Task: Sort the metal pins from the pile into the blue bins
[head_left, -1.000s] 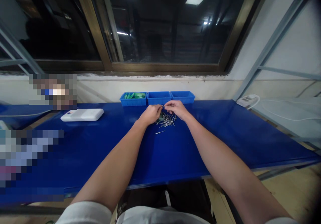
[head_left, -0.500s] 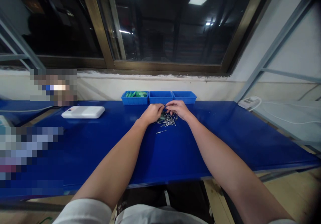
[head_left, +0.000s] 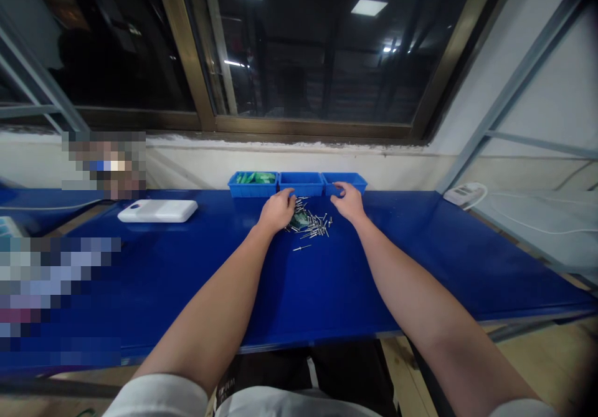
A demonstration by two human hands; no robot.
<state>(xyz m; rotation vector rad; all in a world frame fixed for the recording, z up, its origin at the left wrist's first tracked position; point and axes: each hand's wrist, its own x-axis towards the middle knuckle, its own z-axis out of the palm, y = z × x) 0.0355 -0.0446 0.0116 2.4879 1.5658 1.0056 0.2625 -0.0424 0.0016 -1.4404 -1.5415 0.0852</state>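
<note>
A loose pile of thin metal pop rivets (head_left: 319,226) lies on the blue tabletop, with a crumpled dark green packet (head_left: 299,219) among them. My left hand (head_left: 277,210) rests at the pile's left edge, its thumb and forefinger slightly apart; its other fingers are hidden. To the right of the pile, my right hand (head_left: 348,202) hovers near the front of the right blue bin (head_left: 355,183), thumb and forefinger spread. I make out nothing held in it. One single rivet (head_left: 301,248) lies apart, closer to me.
A left blue bin (head_left: 253,190) holds green packets and stands beside a middle blue bin (head_left: 300,186) along the wall. A white device (head_left: 159,210) lies to the left. At the far right is a white power strip (head_left: 462,193) with a cable.
My hands were together over the pile with fingertips meeting. They have moved apart, the right hand going rightward and its fingers spreading. More of the pile and the packet shows.
</note>
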